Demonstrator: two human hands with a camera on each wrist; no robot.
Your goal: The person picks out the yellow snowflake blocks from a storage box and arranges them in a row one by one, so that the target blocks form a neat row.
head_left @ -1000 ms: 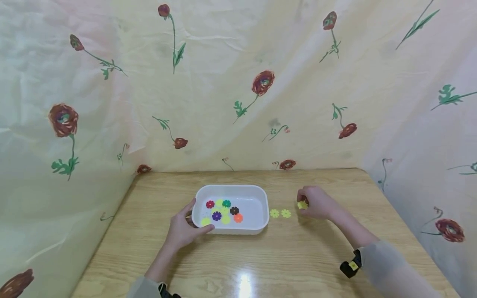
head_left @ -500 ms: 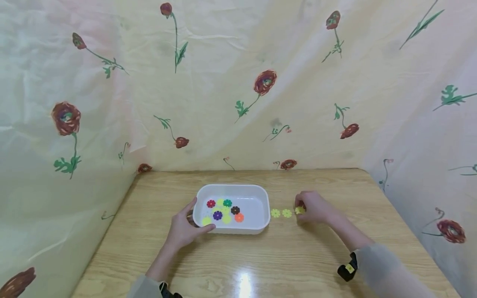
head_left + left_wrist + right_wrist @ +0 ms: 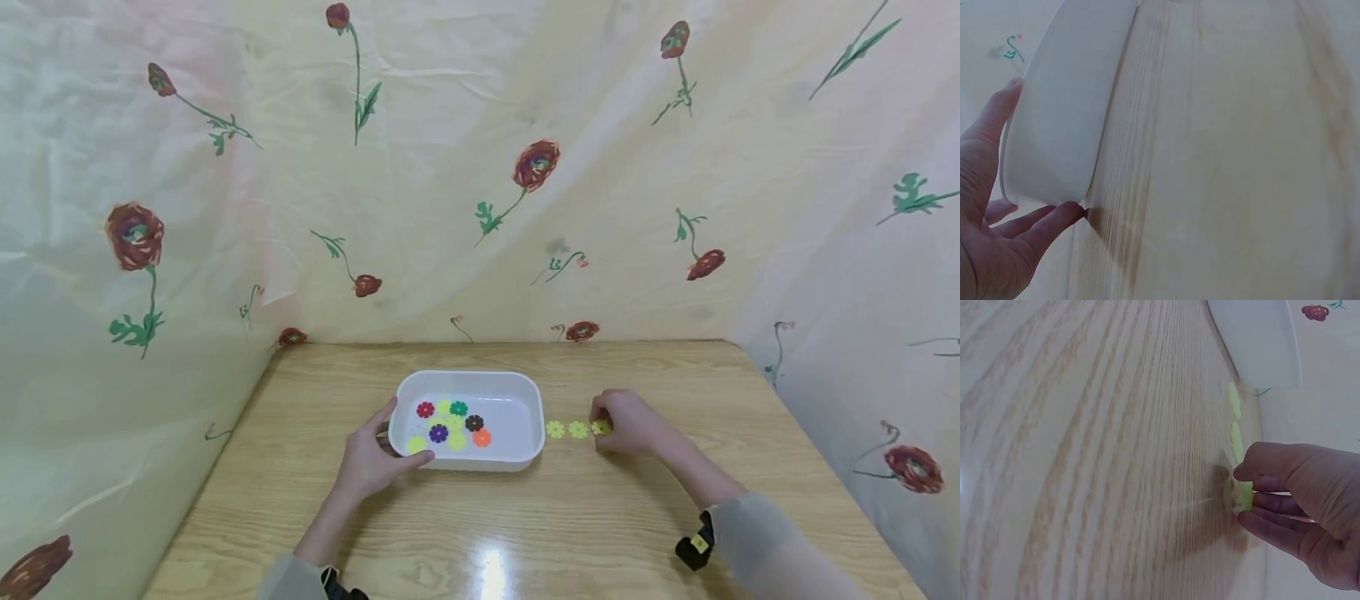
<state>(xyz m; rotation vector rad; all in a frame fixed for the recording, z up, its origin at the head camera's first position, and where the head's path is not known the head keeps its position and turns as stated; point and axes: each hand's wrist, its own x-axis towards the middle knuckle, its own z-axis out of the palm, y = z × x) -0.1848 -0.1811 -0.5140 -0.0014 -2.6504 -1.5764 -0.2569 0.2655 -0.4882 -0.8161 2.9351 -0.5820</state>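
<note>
My left hand (image 3: 369, 461) grips the left end of a white plastic tray (image 3: 517, 460), thumb over the near rim and fingers along the end wall. In the left wrist view the fingertips (image 3: 1071, 209) reach the tray's lower edge. My right hand (image 3: 632, 422) pinches a yellow flower-shaped plastic disc (image 3: 1245, 495), low over the table and partly covered by the fingers. To its left, two matching yellow discs, a nearer one (image 3: 578, 430) and a farther one (image 3: 555, 430), lie flat in a row beside the tray.
Inside the tray lie more flower discs: red (image 3: 425, 409), green (image 3: 458, 408), purple (image 3: 438, 433), black (image 3: 474, 423), orange (image 3: 482, 437) and several yellow. A wooden table (image 3: 450, 525) carries everything. Flower-printed cloth (image 3: 420, 167) hangs behind and on both sides.
My right hand has moved left and toward me with the yellow disc, bringing it to the end of the row. The left hand keeps its hold on the tray.
</note>
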